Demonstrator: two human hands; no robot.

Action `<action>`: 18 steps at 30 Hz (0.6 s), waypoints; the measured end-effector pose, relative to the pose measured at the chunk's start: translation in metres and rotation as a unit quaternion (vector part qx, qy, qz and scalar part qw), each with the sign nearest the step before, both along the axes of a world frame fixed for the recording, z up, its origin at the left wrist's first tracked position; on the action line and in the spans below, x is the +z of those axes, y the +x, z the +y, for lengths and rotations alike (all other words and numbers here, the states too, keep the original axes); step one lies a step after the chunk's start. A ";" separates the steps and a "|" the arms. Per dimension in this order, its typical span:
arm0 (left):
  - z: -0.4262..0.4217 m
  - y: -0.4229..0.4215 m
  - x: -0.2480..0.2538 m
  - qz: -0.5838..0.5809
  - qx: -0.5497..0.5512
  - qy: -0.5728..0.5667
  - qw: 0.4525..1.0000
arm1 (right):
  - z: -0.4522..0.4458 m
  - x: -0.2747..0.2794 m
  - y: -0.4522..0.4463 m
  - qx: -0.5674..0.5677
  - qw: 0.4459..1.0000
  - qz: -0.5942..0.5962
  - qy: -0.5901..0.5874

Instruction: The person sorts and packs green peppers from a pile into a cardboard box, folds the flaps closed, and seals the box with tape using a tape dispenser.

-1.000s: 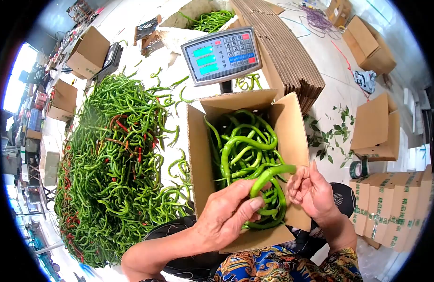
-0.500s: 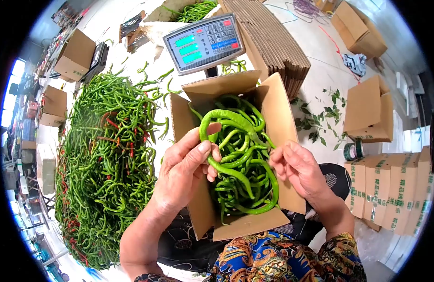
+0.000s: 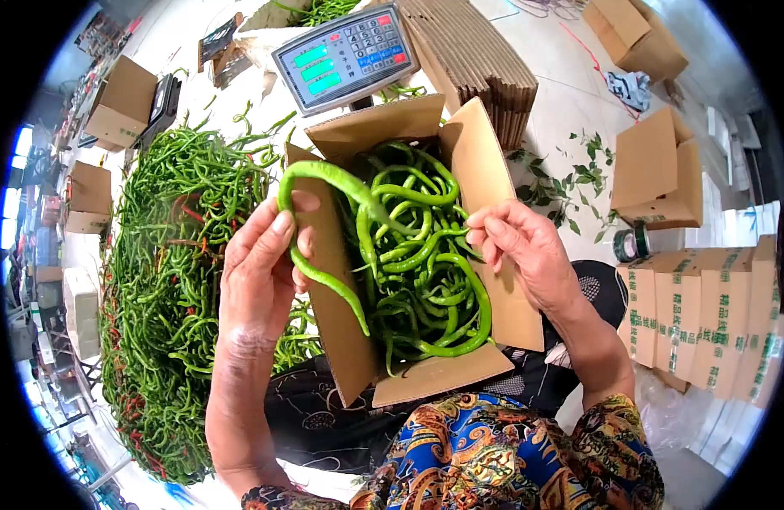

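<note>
An open cardboard box [image 3: 485,170] holds many curled green peppers [image 3: 443,293]. Above its left flap, my left hand [image 3: 268,251] pinches a long curved green pepper [image 3: 324,170] between thumb and fingers; one end hangs down and the other reaches over the box. My right hand [image 3: 519,246] is over the box's right side, with thumb and forefinger pinched at a thin green tip or stem. Which pepper that tip belongs to is unclear. A large heap of green peppers [image 3: 171,297], with some red ones, lies to the left.
Behind the box stands a scale display [image 3: 345,59], beside stacked flattened cardboard [image 3: 468,51]. Green leaves [image 3: 583,174] lie on the floor to the right. Farther right are an open carton [image 3: 655,170], a tape roll [image 3: 631,243] and printed cartons [image 3: 715,314].
My left hand has moved left, off the box's middle to its left flap, with the curved pepper in it. My right hand has shifted slightly up and left. The whole view has also shifted.
</note>
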State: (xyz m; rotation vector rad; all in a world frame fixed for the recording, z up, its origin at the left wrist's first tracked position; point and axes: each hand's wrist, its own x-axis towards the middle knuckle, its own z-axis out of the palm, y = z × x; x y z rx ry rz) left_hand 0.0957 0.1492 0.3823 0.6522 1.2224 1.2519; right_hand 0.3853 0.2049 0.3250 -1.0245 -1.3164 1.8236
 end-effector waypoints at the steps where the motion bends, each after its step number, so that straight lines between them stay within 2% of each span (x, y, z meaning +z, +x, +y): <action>1: -0.002 -0.001 -0.004 -0.005 -0.001 -0.005 1.000 | -0.001 -0.001 0.000 -0.006 1.000 -0.009 0.002; 3: -0.006 -0.002 -0.013 -0.004 -0.038 0.000 0.999 | -0.004 0.004 -0.003 -0.001 1.000 -0.025 0.005; 7: -0.006 -0.002 -0.003 0.050 -0.005 0.002 0.999 | -0.012 0.004 -0.006 0.046 0.998 -0.041 -0.017; 9: -0.004 -0.019 -0.001 0.017 0.016 0.068 0.997 | -0.014 0.002 -0.005 0.040 0.998 -0.052 0.011; 11: -0.004 -0.039 0.003 0.019 0.065 0.095 0.993 | -0.017 -0.002 -0.005 -0.012 0.985 -0.081 0.151; 13: -0.007 -0.060 -0.002 0.021 0.124 0.107 0.986 | -0.010 0.006 0.001 -0.053 0.922 -0.177 0.340; 15: -0.011 -0.081 -0.013 0.072 0.154 0.098 0.981 | -0.004 0.007 0.006 -0.130 0.847 -0.250 0.451; 17: -0.016 -0.103 -0.028 0.210 0.147 0.002 0.967 | -0.005 0.014 0.011 -0.160 0.789 -0.331 0.491; 18: -0.020 -0.114 -0.035 0.383 0.084 -0.066 0.917 | -0.004 0.008 0.017 -0.151 0.784 -0.357 0.486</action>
